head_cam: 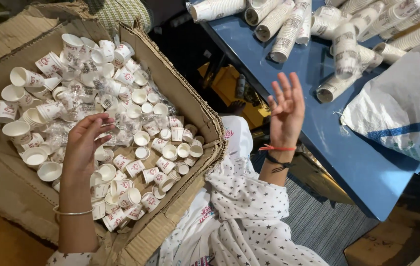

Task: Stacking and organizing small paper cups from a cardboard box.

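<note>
Loose paper cups [121, 128], white, heaped in open cardboard box [190, 106]. Left hand [84, 145] over the heap, fingers spread, gripping nothing. Right hand [286, 111] raised, open, empty, beside blue desk [348, 148] bearing stacked cup sleeves [288, 29] and white sack [407, 103].

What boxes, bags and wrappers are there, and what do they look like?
Cardboard box: left, brown, open, torn, full of loose white cups.
Plastic wrappers: clear, crumpled among those cups.
Woven sack: right, white with a blue stripe, on the blue table.
Small brown box: bottom right.
</note>
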